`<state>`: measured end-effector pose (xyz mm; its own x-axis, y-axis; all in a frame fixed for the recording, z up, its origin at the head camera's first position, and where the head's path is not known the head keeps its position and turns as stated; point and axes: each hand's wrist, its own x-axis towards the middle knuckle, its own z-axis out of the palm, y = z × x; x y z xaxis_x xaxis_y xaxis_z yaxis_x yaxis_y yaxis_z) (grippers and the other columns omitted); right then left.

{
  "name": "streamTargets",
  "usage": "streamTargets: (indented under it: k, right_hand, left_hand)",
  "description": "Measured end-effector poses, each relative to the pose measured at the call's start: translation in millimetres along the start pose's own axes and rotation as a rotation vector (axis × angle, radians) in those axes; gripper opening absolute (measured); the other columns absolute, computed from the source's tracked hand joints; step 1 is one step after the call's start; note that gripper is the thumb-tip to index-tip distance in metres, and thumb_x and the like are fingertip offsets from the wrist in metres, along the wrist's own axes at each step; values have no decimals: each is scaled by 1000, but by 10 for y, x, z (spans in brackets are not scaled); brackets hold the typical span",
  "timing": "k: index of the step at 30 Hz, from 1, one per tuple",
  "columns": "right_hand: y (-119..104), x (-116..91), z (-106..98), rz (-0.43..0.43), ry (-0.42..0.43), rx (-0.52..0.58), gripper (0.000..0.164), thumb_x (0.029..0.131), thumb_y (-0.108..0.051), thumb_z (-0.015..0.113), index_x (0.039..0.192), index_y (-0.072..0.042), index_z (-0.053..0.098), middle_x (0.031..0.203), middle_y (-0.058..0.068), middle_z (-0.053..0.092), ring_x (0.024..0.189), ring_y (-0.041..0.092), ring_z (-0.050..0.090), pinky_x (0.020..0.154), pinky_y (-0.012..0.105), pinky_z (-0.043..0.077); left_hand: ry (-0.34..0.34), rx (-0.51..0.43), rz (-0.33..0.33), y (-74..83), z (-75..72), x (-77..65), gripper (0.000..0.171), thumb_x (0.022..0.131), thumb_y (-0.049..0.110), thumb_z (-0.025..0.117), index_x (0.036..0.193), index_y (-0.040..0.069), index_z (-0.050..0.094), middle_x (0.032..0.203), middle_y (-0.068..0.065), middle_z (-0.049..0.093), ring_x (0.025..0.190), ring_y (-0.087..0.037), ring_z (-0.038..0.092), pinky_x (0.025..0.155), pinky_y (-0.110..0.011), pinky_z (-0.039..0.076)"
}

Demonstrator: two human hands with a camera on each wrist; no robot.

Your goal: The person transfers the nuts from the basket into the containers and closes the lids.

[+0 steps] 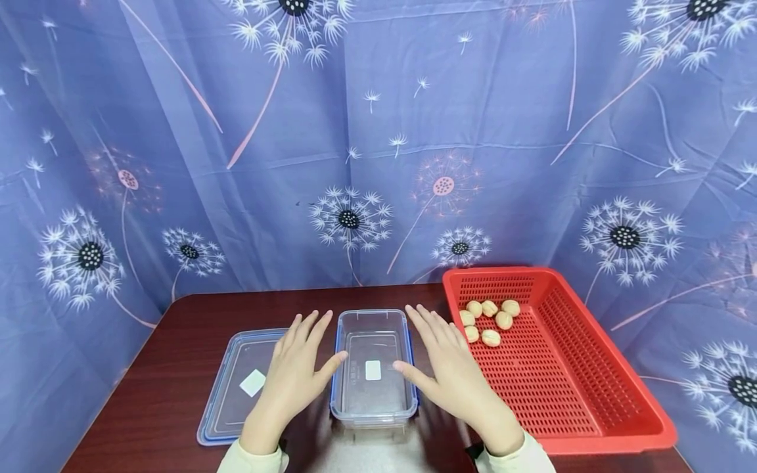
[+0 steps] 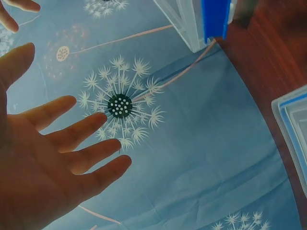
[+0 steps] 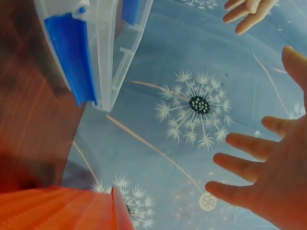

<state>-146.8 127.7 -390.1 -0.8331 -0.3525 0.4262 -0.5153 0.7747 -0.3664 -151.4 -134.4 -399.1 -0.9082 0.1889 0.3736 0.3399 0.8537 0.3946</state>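
Observation:
A clear plastic food container [image 1: 378,401] with blue side clips stands without its lid in the middle of the table, a white label on its floor. My left hand [image 1: 298,368] hovers by its left side, fingers spread and holding nothing. On the other side my right hand [image 1: 452,374] is held likewise, fingers straight, between the container and a red plastic basket [image 1: 615,368]. Partly behind my left hand lies the clear lid [image 1: 230,401] with a blue seal and white label. Several round, walnut-shaped pastries [image 1: 491,337] sit in the basket's far left corner.
The dark reddish-brown wooden table [image 1: 154,381] ends at a blue curtain [image 1: 378,164] printed with dandelions, which hangs behind and at both sides. The basket's raised walls take up the table's right side.

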Motion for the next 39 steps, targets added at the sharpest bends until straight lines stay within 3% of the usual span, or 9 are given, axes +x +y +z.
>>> streamTargets:
  k: [5,16,24,29,30,33,36,37,39]
  right_hand:
    - [49,-14,-86,-52,26,14,78,89,-51,61,153,-23,26,153,5,34,140,31,31,113,54,25]
    - [27,8,-372,-99,19,75,74,90,-47,62,152,-25,27,153,0,34,140,22,30,112,52,27]
    - [70,83,-589,-131,44,57,74,91,-42,64,152,-21,27,154,-3,32,141,19,29,114,43,27]
    - [178,169,-715,-136,67,53,75,90,-36,67,152,-22,27,152,-1,35,138,22,34,111,47,29]
    - [205,190,-743,-133,70,53,75,90,-36,67,152,-23,27,143,-2,47,134,21,38,111,48,29]
    - [296,259,-826,-121,68,64,74,91,-33,66,153,-26,26,137,-1,51,127,22,44,110,52,28]
    - [408,329,-896,-103,65,73,71,93,-31,63,153,-27,25,139,0,50,129,24,42,110,55,26]
    - [447,349,-916,-100,65,80,70,94,-30,62,153,-27,25,150,2,39,134,26,38,111,55,26]
    - [527,387,-943,-95,68,93,68,95,-27,61,153,-26,25,155,3,32,141,28,29,112,55,25]
  left_hand:
    - [24,-36,12,38,6,10,67,88,39,68,144,13,44,146,-17,42,138,-42,29,103,-69,28]
    - [100,-85,64,144,35,14,59,90,34,67,142,14,47,142,-14,47,135,-35,38,100,-62,37]
    - [145,-164,58,196,20,36,58,91,28,66,143,12,46,141,-14,49,133,-33,41,101,-66,35]
    - [167,-262,41,157,26,54,58,93,23,64,145,11,42,142,-15,47,131,-34,42,102,-62,37]
    - [170,-288,35,147,31,59,58,93,23,63,146,11,41,142,-15,46,131,-34,42,102,-62,37]
    - [176,-363,3,113,55,75,58,95,23,61,147,11,39,144,-14,44,132,-35,42,102,-60,38]
    - [177,-435,-40,67,94,91,56,96,23,59,147,11,39,145,-13,44,131,-34,43,102,-59,39]
    - [174,-466,-52,47,111,97,55,97,23,59,146,10,39,145,-13,44,131,-33,44,103,-57,39]
    - [169,-528,-72,2,152,108,53,97,21,58,146,8,40,145,-13,45,131,-32,44,104,-52,40]
